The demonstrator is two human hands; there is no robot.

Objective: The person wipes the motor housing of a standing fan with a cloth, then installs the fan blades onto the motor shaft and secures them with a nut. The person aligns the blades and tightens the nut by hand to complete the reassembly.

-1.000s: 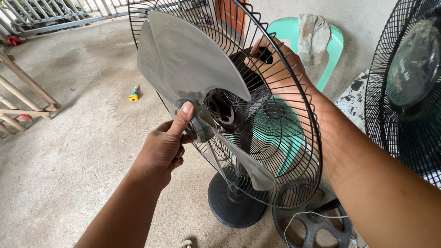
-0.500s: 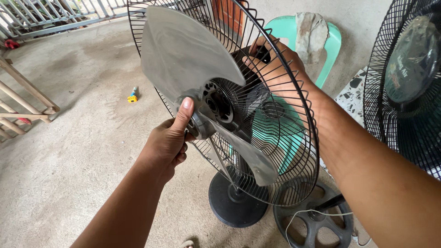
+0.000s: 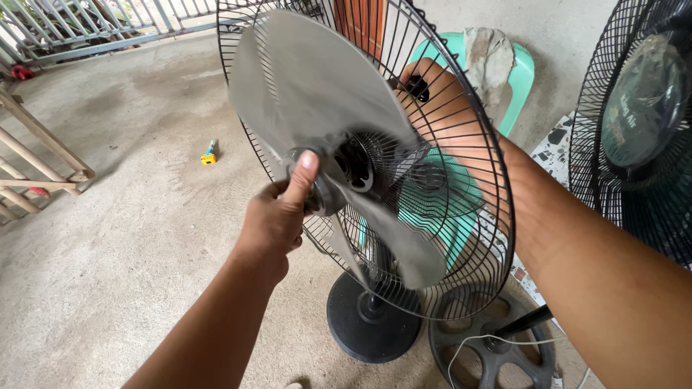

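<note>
A standing fan with a black wire rear guard (image 3: 476, 274) and translucent grey blades (image 3: 310, 86) fills the middle of the view. My left hand (image 3: 277, 216) grips the hub of the blades, thumb pointing up against it. Behind the guard, my right hand (image 3: 432, 90) is wrapped around the fan's dark motor housing, seen through the wires. The fan's round black base (image 3: 371, 324) rests on the concrete floor.
A second black fan (image 3: 641, 122) stands at the right edge, with another round base (image 3: 490, 353) and a white cord beneath it. A teal plastic chair (image 3: 519, 72) with a cloth on it sits behind. A small yellow object (image 3: 209, 155) lies on the floor; wooden poles lean at left.
The blades have turned slightly and my left hand has shifted a little to the right on the hub. My right hand stays behind the guard.
</note>
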